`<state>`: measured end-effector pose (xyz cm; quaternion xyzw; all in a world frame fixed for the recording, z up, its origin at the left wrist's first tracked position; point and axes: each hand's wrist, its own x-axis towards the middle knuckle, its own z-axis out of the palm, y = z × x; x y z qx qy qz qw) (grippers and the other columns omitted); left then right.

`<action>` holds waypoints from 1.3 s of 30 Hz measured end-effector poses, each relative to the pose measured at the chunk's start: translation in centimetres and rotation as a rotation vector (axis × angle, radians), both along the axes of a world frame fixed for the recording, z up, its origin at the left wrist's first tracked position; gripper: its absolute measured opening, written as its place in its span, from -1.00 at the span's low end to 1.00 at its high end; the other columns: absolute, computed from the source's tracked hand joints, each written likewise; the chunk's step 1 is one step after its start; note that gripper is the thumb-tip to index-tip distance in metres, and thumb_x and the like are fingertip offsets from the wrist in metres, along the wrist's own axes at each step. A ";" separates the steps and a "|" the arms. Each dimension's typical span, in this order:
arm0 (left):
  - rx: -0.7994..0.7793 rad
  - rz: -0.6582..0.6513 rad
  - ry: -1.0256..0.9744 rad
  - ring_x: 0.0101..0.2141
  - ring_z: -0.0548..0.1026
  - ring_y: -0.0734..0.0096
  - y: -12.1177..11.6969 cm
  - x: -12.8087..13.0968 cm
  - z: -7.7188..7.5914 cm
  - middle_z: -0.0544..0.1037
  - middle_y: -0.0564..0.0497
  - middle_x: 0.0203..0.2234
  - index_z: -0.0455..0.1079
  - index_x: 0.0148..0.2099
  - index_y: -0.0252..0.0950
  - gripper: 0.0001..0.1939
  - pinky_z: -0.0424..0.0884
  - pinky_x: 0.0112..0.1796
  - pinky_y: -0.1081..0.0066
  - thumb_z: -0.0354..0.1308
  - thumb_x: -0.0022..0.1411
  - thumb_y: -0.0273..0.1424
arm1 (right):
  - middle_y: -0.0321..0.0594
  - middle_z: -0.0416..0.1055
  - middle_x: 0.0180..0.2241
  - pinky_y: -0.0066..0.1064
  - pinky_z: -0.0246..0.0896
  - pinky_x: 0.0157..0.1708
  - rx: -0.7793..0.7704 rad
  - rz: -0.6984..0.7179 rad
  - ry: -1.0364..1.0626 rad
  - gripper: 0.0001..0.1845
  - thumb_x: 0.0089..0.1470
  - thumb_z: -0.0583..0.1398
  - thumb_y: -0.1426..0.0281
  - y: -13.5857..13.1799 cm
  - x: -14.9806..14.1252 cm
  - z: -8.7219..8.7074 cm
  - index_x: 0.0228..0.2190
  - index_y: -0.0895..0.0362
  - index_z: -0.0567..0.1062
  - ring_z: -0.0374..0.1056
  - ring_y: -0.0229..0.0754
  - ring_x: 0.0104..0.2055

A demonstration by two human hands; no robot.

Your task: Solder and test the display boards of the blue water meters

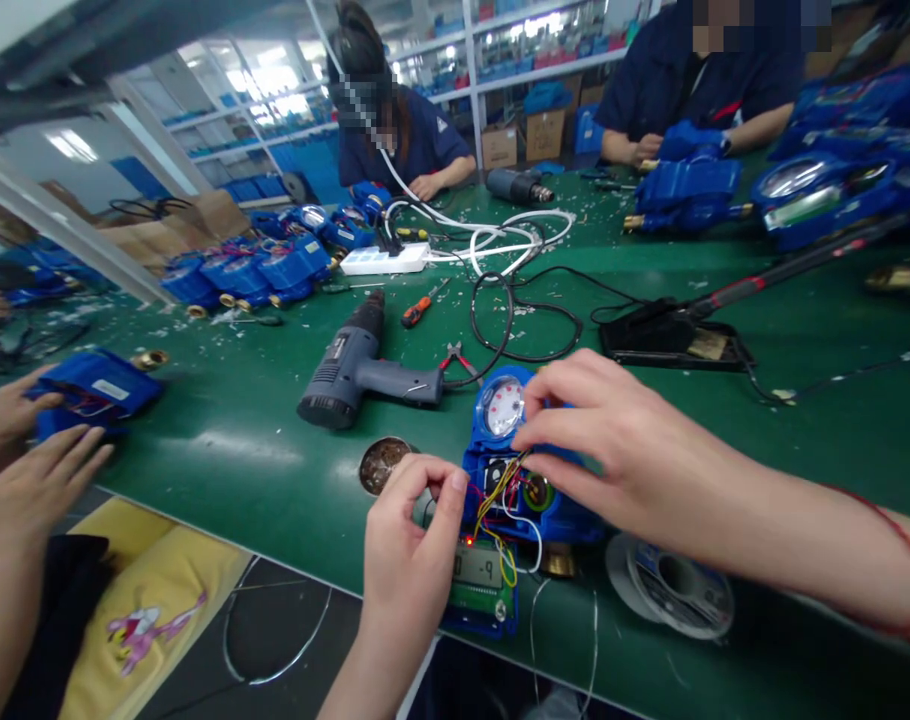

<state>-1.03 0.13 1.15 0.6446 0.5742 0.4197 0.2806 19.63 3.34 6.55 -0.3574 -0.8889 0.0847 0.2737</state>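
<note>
A blue water meter (511, 470) with a round dial lies opened on the green bench, coloured wires running from it to a green circuit board with a small display (481, 580). My right hand (612, 440) rests over the meter body, fingers pinched at the wires near the dial. My left hand (410, 545) is curled beside the meter's left side, thumb and fingers pinched close to the wires; what they hold is too small to make out.
A grey cordless drill (357, 365) lies behind the meter, with a small round tin (382, 463), red-handled pliers (455, 358) and a solder reel (669, 585) nearby. A soldering iron stand (672, 335) sits right. Another person's hands (31, 450) work at left; two people sit across the bench.
</note>
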 end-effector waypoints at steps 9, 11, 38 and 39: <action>0.032 0.008 -0.117 -0.37 0.37 0.43 0.0 0.2 -1.0 0.41 0.08 -0.46 0.36 -0.38 -0.25 -0.85 0.27 -0.30 0.44 0.06 0.27 -0.43 | -0.18 0.32 -0.37 -0.27 -0.18 -0.33 -0.110 0.193 -0.552 -0.78 0.01 0.18 0.65 4.2 -4.6 1.3 -0.58 0.18 0.47 0.12 -0.10 -0.24; 0.033 0.005 -0.129 -0.37 0.37 0.42 0.0 0.2 -0.9 0.41 0.08 -0.47 0.36 -0.39 -0.26 -0.84 0.27 -0.29 0.43 0.07 0.27 -0.44 | -0.19 0.32 -0.39 -0.27 -0.19 -0.32 -0.114 0.213 -0.563 -0.78 0.01 0.18 0.65 4.3 -4.6 1.2 -0.59 0.19 0.46 0.12 -0.11 -0.24; 0.004 0.017 -0.155 -0.39 0.37 0.40 0.0 0.2 -1.0 0.40 0.07 -0.49 0.36 -0.40 -0.26 -0.84 0.27 -0.32 0.41 0.08 0.25 -0.41 | -0.17 0.38 -0.20 -0.26 -0.10 -0.20 -0.206 0.257 -0.515 -0.88 0.06 0.26 0.57 4.9 -4.3 1.3 -0.49 0.20 0.54 0.14 -0.07 -0.10; 0.004 0.017 -0.157 -0.39 0.37 0.40 0.0 0.2 -1.0 0.40 0.07 -0.49 0.36 -0.40 -0.26 -0.84 0.27 -0.31 0.41 0.08 0.26 -0.41 | -0.16 0.38 -0.23 -0.26 -0.10 -0.21 -0.212 0.249 -0.559 -0.87 0.06 0.25 0.58 4.9 -4.4 1.5 -0.50 0.21 0.54 0.14 -0.07 -0.12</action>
